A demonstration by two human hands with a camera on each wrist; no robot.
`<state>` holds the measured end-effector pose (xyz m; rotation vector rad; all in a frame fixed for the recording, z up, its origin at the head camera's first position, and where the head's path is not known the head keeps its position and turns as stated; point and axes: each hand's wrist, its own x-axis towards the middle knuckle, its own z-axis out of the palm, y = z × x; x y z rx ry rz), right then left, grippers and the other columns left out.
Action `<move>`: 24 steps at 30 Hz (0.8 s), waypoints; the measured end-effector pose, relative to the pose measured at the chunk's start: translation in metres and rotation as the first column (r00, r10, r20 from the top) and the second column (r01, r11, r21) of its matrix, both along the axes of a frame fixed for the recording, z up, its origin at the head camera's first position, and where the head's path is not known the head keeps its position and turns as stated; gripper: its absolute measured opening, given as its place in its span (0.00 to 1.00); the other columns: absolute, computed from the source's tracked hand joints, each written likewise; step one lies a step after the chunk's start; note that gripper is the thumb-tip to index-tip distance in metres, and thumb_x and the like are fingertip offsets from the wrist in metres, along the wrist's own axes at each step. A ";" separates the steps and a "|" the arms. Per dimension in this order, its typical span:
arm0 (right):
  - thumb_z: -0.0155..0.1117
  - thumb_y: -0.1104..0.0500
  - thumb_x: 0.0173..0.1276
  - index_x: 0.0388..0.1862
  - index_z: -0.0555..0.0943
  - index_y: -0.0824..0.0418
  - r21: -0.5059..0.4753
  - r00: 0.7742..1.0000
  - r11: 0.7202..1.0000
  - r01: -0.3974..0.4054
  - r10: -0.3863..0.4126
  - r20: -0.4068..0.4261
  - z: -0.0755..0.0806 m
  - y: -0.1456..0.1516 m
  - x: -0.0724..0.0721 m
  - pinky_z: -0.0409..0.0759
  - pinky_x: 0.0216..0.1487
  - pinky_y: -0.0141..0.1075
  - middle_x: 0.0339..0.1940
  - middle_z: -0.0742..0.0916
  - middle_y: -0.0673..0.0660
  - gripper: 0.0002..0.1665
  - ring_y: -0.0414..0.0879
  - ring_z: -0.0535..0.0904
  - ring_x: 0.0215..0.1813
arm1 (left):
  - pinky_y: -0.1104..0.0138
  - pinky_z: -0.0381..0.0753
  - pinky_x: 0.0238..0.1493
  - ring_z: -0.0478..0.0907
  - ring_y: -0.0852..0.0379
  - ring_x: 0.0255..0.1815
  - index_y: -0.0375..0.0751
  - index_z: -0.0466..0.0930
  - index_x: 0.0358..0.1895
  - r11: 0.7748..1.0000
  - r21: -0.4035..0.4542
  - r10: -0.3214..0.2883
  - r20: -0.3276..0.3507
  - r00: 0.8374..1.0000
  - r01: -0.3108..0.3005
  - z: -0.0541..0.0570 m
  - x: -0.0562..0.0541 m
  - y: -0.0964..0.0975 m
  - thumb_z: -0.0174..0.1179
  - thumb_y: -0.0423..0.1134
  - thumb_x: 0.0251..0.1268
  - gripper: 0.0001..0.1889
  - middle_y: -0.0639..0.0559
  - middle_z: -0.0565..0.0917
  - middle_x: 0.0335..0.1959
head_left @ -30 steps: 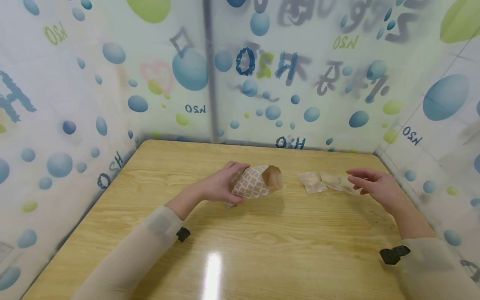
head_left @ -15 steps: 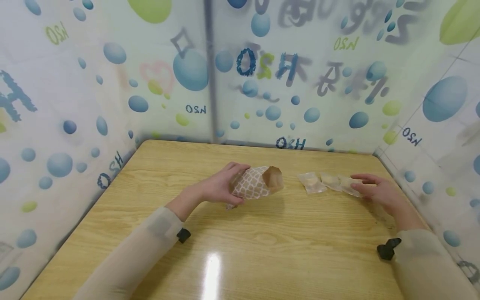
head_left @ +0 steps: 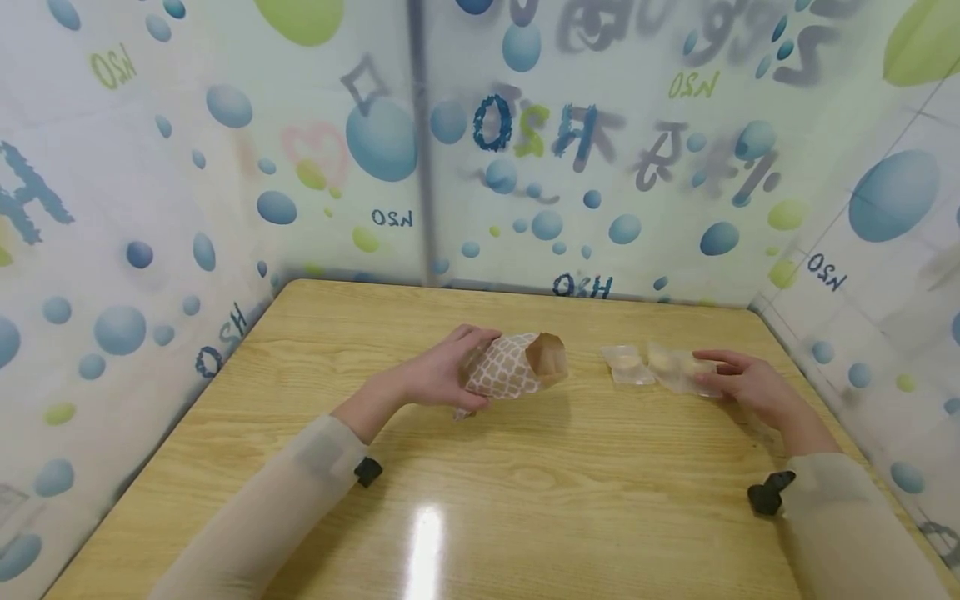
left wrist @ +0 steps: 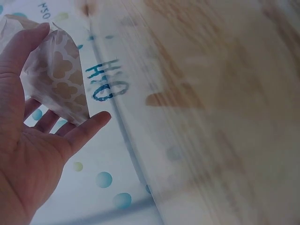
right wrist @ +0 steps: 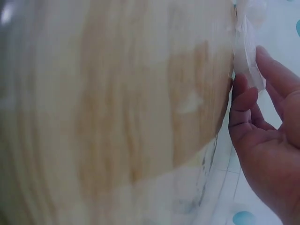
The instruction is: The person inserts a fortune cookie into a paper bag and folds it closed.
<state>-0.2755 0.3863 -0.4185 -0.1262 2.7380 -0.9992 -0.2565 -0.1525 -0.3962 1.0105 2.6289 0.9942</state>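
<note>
My left hand [head_left: 438, 372] grips a brown paper bag [head_left: 504, 367] with a white lattice pattern. The bag lies tilted, its mouth open toward the right. In the left wrist view the thumb and fingers curl around the bag [left wrist: 61, 77]. At the right of the table, my right hand [head_left: 759, 390] pinches the end of a clear packet [head_left: 693, 372] between thumb and fingers. The right wrist view shows this packet [right wrist: 246, 56] at the fingertips. Beside it lie a middle packet [head_left: 663, 360] and a left packet [head_left: 628, 365], both see-through with pale contents I cannot identify.
A light wooden table [head_left: 480, 492] spreads beneath both hands. Behind it and at both sides hang pale curtains [head_left: 480, 242] printed with blue and green dots and letters. A small black device [head_left: 768, 493] sits on the right wrist, another [head_left: 367, 472] on the left.
My right hand has come down onto the right packet and taken hold of its end. That packet has shifted slightly left against the middle one. The left hand and bag stay put.
</note>
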 end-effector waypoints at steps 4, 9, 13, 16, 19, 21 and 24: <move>0.67 0.38 0.81 0.84 0.70 0.63 0.021 1.000 1.000 0.015 -0.015 -0.027 -0.001 0.000 0.000 0.79 0.49 0.32 0.73 0.76 0.76 0.45 0.66 0.74 0.66 | 0.43 0.75 0.79 0.69 0.43 0.75 0.47 0.56 0.88 1.000 -0.004 0.002 0.003 1.000 -0.002 0.000 0.000 0.001 0.84 0.44 0.56 0.59 0.41 0.66 0.78; 0.68 0.40 0.81 0.84 0.71 0.63 -0.028 0.997 0.998 0.056 -0.058 -0.058 -0.001 0.001 0.002 0.83 0.43 0.33 0.69 0.79 0.71 0.44 0.52 0.77 0.56 | 0.44 0.75 0.79 0.70 0.44 0.75 0.48 0.56 0.88 1.000 -0.014 0.007 0.005 1.000 -0.007 0.001 0.001 0.001 0.84 0.44 0.57 0.58 0.42 0.66 0.78; 0.68 0.42 0.81 0.84 0.69 0.63 -0.078 0.994 0.996 0.051 -0.058 -0.089 0.003 0.002 0.004 0.84 0.45 0.30 0.74 0.74 0.71 0.43 0.43 0.75 0.56 | 0.44 0.75 0.79 0.70 0.43 0.75 0.48 0.56 0.88 1.000 -0.010 0.012 0.008 1.000 -0.012 0.001 0.001 0.001 0.84 0.43 0.56 0.59 0.42 0.66 0.78; 0.68 0.42 0.82 0.85 0.68 0.62 -0.122 0.993 0.992 0.043 -0.056 -0.102 0.009 -0.001 0.007 0.86 0.47 0.27 0.78 0.69 0.72 0.44 0.42 0.74 0.58 | 0.44 0.75 0.79 0.70 0.43 0.75 0.47 0.56 0.88 1.000 -0.002 0.016 0.009 1.000 -0.016 0.001 0.001 0.001 0.84 0.42 0.55 0.59 0.41 0.66 0.78; 0.68 0.42 0.82 0.86 0.67 0.61 -0.161 0.993 0.986 0.040 -0.058 -0.106 0.017 -0.009 0.010 0.88 0.49 0.27 0.78 0.66 0.71 0.44 0.36 0.75 0.57 | 0.43 0.74 0.79 0.70 0.42 0.76 0.45 0.56 0.88 1.000 -0.001 0.018 0.005 1.000 -0.018 0.000 -0.001 0.001 0.84 0.42 0.55 0.59 0.40 0.65 0.78; 0.67 0.42 0.82 0.86 0.68 0.60 -0.182 0.991 0.983 0.035 -0.057 -0.117 0.023 -0.016 0.013 0.88 0.49 0.26 0.77 0.67 0.67 0.43 0.30 0.76 0.54 | 0.43 0.74 0.80 0.70 0.42 0.76 0.45 0.55 0.88 1.000 -0.006 0.019 0.001 1.000 -0.019 -0.001 -0.001 0.001 0.84 0.43 0.56 0.59 0.40 0.65 0.78; 0.67 0.46 0.83 0.85 0.70 0.60 -0.237 0.987 0.972 -0.009 -0.029 -0.157 0.029 -0.028 0.017 0.87 0.49 0.25 0.71 0.71 0.60 0.40 0.26 0.78 0.52 | 0.43 0.73 0.80 0.70 0.42 0.77 0.45 0.55 0.89 1.000 -0.006 0.021 0.001 1.000 -0.021 -0.001 -0.002 0.002 0.84 0.43 0.56 0.60 0.40 0.65 0.79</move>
